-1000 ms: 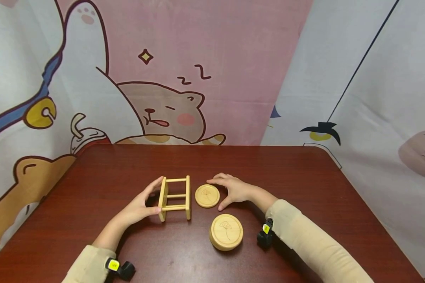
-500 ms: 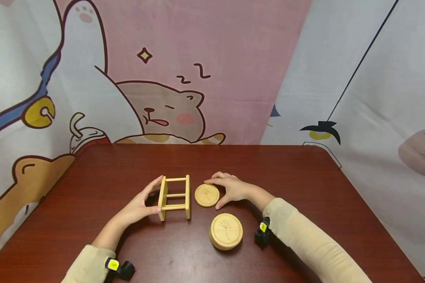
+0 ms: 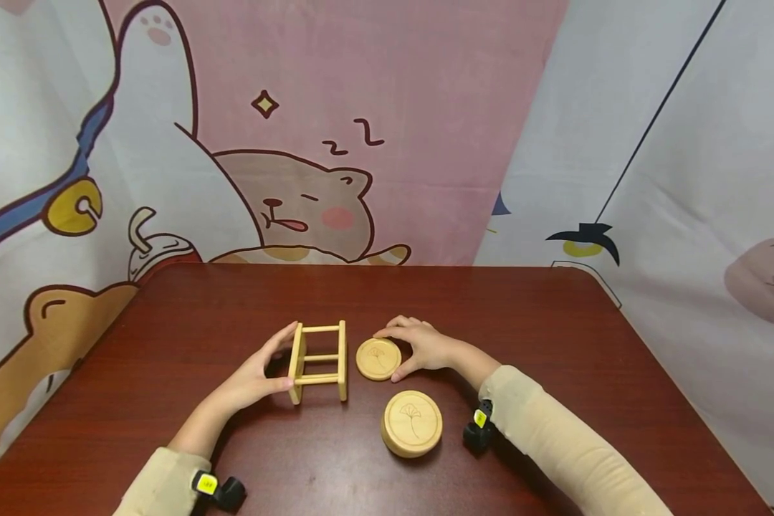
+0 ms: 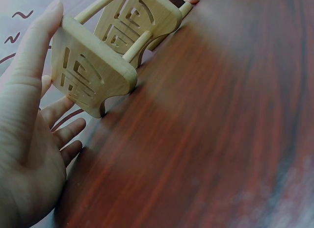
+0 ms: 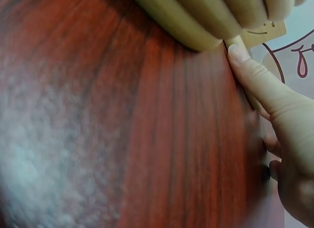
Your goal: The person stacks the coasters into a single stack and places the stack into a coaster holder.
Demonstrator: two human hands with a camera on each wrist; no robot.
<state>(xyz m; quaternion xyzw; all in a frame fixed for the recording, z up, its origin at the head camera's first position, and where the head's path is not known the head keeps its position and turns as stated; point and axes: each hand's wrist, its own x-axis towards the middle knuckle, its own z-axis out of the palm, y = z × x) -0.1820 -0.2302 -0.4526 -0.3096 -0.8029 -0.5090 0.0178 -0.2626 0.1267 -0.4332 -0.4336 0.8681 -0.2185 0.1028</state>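
Observation:
In the head view my left hand [image 3: 253, 376] holds a small wooden coaster rack [image 3: 342, 358] by its left side panel, thumb near and fingers far. The left wrist view shows cut-out patterns in the rack's panels [image 4: 91, 66], joined by round rods. Just right of the rack lies a round wooden coaster [image 3: 378, 360] with an engraved ginkgo leaf. My right hand [image 3: 428, 347] pinches that coaster's right edge between thumb and fingers. Nearer to me stands a stack of matching coasters [image 3: 412, 424]; its rounded edges [image 5: 206, 14] hide part of the single coaster in the right wrist view.
Everything sits on a dark red-brown wooden table [image 3: 232, 301]. A cartoon-printed cloth [image 3: 438, 143] hangs behind the table and along its sides. The coaster stack stands close in front of my right hand, near the wrist camera [image 3: 477, 433].
My right hand has shifted slightly left, and its thumb and fingers have closed in on the single coaster's edge. The left hand, rack and stack stay put.

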